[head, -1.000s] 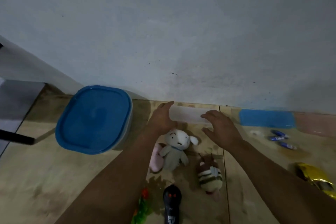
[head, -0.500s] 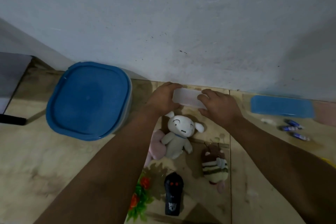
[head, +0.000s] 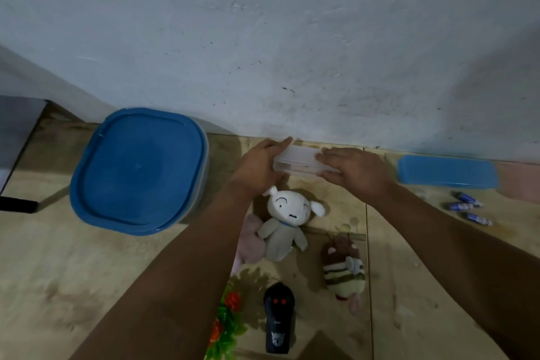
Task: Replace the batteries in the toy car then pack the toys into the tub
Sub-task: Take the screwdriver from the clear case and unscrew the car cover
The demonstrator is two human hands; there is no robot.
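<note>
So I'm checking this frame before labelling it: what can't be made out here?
- Clear box: contents unreadable in the head view, ends covered by left hand and right hand.
- Big tub: lid hides the inside.
- Pink plush: mostly behind the left forearm.
- Batteries: too small to read.
- Toy car: not in view.

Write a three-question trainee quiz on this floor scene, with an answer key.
1. True or false: both hands hold the clear plastic box against the wall.
2. How many loose batteries lie to the right?
3. The white plush dog lies: A) inside the tub, B) on the floor below the hands, C) on the blue lid.

Key:
1. True: the left hand and the right hand grip its two ends.
2. Three.
3. B. The blue-lidded tub is closed, and the separate blue lid is bare.
</note>
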